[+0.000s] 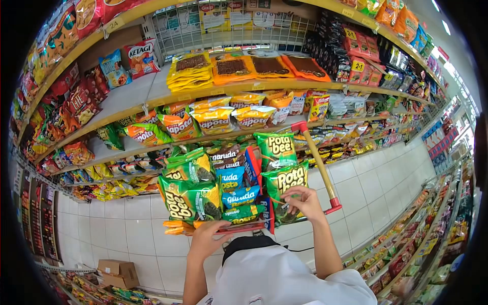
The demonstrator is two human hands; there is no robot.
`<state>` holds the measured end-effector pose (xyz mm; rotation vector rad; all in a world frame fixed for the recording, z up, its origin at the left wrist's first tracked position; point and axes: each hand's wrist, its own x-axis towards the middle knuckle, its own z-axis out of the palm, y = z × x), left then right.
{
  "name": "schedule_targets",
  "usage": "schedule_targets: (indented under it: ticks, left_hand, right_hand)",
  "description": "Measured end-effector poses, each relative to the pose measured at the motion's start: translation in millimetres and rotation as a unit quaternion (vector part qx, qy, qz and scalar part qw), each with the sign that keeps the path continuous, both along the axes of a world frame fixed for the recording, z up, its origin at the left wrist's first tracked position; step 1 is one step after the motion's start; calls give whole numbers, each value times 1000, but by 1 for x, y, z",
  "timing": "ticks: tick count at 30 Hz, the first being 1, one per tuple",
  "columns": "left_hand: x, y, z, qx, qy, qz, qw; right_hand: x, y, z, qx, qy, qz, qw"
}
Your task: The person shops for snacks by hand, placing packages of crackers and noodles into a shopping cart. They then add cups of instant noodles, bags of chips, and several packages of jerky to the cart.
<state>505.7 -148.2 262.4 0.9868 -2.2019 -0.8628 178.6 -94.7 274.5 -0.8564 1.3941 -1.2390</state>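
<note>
A cart loaded with snack packs stands in front of me, its red near rim partly covered by bags. My left hand is closed over that rim at the left, beside an orange pack and a green Pota Bee chip bag. On the other side, my right hand pinches the front of another green Pota Bee bag; its fingertips partly cover it. A further Pota Bee bag lies behind it. Blue Garuda packs fill the middle.
A long yellow handle with red ends slopes along the cart's right side. Ahead, shelves hold orange Qtapota bags and flat yellow packs. A cardboard box sits on the tiled floor. More shelving lines the right.
</note>
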Motion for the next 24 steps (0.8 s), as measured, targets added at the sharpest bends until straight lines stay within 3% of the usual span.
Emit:
schedule_targets:
  ticks: [5, 7, 9, 11, 13, 14, 16, 17, 23, 24]
  left_hand:
    - [-18, 13, 1, 82, -6, 42, 996]
    - [-23, 18, -1, 76, 0, 86, 993]
    - [-27, 23, -2, 77, -15, 104, 991]
    - [-28, 28, -3, 23, -63, 125, 990]
    - [-32, 33, -2, 15, -69, 143, 987]
    - [-35, 36, 4, -6, -62, 166, 984]
    - [-41, 45, 11, -14, -62, 204, 977]
    - [-42, 49, 10, -17, -65, 211, 975]
    - [-49, 76, -5, -13, -53, 285, 957]
    - [-50, 79, -7, -24, -52, 296, 954]
  right_hand:
    - [-68, -49, 9, -116, 41, -58, 991]
    - [-107, -90, 17, -163, 150, -93, 971]
    - [-155, -145, 16, -236, 317, -118, 911]
    - [-187, -195, 30, -227, 428, -159, 860]
    - [-208, -238, 45, -268, 553, -163, 772]
    - [-221, -257, 48, -274, 548, -161, 774]
    - [-241, -294, 49, -341, 653, -134, 663]
    - [-248, -308, 49, -347, 648, -133, 665]
    - [-265, -354, 42, -124, 681, -38, 721]
    - [-265, -352, 42, -140, 688, -41, 711]
